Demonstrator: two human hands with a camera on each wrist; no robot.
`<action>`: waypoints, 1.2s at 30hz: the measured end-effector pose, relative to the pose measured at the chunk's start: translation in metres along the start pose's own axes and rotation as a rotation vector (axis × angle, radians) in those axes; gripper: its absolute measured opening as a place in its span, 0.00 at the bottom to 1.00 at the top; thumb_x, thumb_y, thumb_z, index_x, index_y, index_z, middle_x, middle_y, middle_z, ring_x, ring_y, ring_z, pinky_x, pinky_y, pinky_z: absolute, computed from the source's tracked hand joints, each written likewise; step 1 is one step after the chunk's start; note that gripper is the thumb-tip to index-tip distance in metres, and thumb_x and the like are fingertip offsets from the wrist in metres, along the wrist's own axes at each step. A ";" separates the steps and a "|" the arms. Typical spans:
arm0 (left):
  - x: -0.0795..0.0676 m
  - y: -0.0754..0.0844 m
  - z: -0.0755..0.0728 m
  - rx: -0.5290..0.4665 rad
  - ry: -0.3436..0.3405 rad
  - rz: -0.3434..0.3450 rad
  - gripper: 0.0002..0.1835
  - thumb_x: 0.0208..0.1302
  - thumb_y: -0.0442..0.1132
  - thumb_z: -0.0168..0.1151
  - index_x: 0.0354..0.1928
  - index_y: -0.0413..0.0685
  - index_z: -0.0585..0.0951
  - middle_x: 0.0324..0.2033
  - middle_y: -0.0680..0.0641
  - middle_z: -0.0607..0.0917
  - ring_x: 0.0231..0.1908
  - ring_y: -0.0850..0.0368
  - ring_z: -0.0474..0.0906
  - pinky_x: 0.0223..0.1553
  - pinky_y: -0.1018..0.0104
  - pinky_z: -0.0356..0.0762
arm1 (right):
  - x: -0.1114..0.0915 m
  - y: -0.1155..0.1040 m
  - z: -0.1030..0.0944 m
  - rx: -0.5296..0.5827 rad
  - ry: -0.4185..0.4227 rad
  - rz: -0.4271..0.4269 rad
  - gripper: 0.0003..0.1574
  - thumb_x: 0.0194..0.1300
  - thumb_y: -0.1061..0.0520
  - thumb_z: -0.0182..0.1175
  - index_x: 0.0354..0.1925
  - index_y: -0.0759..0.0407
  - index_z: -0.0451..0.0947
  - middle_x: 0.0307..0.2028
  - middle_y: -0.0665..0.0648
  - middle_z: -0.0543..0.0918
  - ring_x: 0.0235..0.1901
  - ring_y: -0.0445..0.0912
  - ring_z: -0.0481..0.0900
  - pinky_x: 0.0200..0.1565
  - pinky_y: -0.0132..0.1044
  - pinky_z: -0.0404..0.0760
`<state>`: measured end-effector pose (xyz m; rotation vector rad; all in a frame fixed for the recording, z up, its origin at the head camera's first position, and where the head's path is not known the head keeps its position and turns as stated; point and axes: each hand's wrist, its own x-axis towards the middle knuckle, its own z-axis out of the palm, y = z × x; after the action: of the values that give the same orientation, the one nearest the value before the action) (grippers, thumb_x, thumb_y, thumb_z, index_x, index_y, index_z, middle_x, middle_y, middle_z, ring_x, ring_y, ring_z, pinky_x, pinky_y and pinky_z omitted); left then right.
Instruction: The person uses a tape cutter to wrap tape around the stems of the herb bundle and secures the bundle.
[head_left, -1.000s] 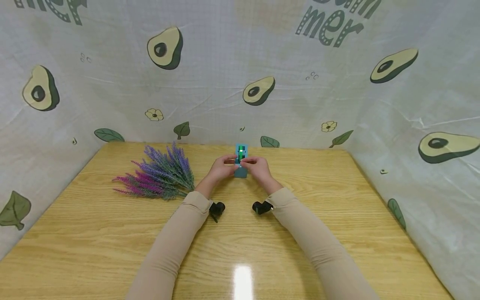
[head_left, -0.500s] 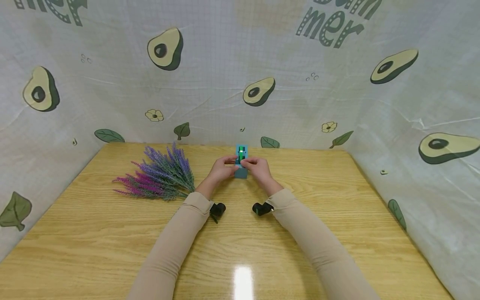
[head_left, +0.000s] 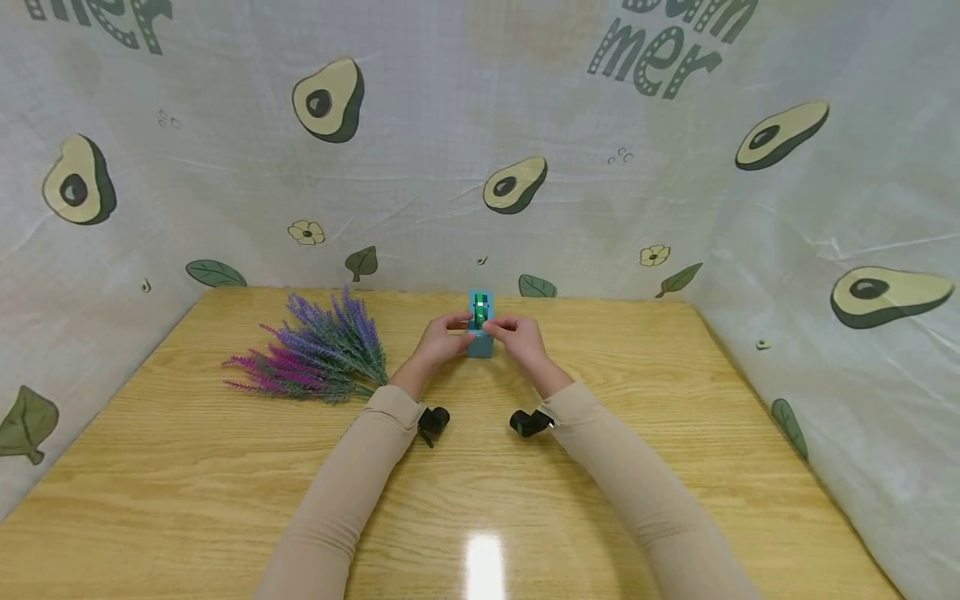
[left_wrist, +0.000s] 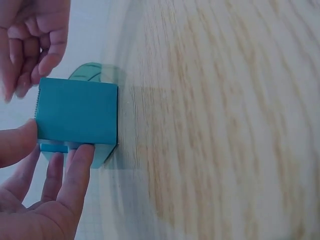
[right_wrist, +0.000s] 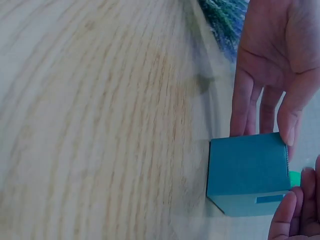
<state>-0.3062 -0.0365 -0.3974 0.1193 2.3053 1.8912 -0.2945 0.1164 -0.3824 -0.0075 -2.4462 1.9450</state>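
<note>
A teal tape dispenser (head_left: pixel 481 346) with a roll of green tape (head_left: pixel 480 308) stands near the table's back edge. My left hand (head_left: pixel 444 337) holds its left side, with the thumb at the serrated front edge and several fingers along the side in the left wrist view. On the other side, my right hand (head_left: pixel 519 335) has its thumb and fingertips drawn together at the green tape, above the serrated edge. In the right wrist view the right fingers (right_wrist: pixel 307 190) are curled close by the dispenser's corner, and only a bit of green shows; the pinched part is hidden.
A bunch of artificial lavender (head_left: pixel 315 350) in purple and magenta lies left of the left hand on the wooden table (head_left: pixel 480 475). Behind the table hangs a white cloth (head_left: pixel 420 208) printed with avocados. Black wrist cameras (head_left: pixel 529 423) sit at both cuffs.
The green roll looks turned, with a darker shiny face showing now. My right wrist has shifted slightly right and down. The left hand keeps its hold on the dispenser.
</note>
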 end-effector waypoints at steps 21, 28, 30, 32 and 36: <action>-0.001 0.000 0.001 0.011 0.015 0.001 0.23 0.64 0.31 0.58 0.62 0.45 0.72 0.55 0.39 0.73 0.49 0.47 0.74 0.48 0.58 0.76 | -0.027 0.003 -0.001 0.161 -0.135 0.213 0.14 0.60 0.66 0.62 0.44 0.74 0.77 0.34 0.56 0.81 0.32 0.45 0.79 0.50 0.45 0.76; -0.001 -0.001 0.000 0.016 0.018 -0.001 0.23 0.64 0.31 0.59 0.62 0.45 0.72 0.56 0.39 0.73 0.50 0.46 0.74 0.48 0.58 0.76 | -0.033 0.010 -0.003 0.159 -0.156 0.229 0.12 0.61 0.66 0.61 0.43 0.73 0.76 0.35 0.57 0.80 0.45 0.58 0.77 0.50 0.45 0.76; -0.001 -0.001 0.000 0.013 0.020 -0.003 0.23 0.63 0.31 0.59 0.61 0.45 0.72 0.56 0.39 0.73 0.51 0.46 0.73 0.48 0.58 0.76 | -0.037 0.010 -0.004 0.158 -0.170 0.229 0.12 0.62 0.66 0.60 0.43 0.72 0.76 0.34 0.56 0.80 0.43 0.56 0.77 0.49 0.44 0.76; -0.001 -0.001 0.000 0.015 0.019 0.000 0.23 0.64 0.31 0.59 0.61 0.45 0.73 0.55 0.39 0.73 0.51 0.47 0.73 0.48 0.58 0.76 | -0.040 0.010 -0.004 0.149 -0.182 0.225 0.11 0.62 0.66 0.60 0.43 0.72 0.76 0.34 0.56 0.80 0.40 0.53 0.78 0.49 0.45 0.76; 0.000 -0.001 0.001 0.022 0.021 -0.001 0.23 0.64 0.31 0.58 0.61 0.46 0.72 0.55 0.39 0.73 0.51 0.47 0.73 0.48 0.58 0.75 | -0.047 0.008 -0.006 0.131 -0.212 0.192 0.12 0.62 0.67 0.59 0.43 0.75 0.75 0.32 0.56 0.80 0.37 0.49 0.79 0.49 0.46 0.76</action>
<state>-0.3055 -0.0361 -0.3988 0.1016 2.3399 1.8754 -0.2475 0.1239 -0.3892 -0.0370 -2.5226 2.2946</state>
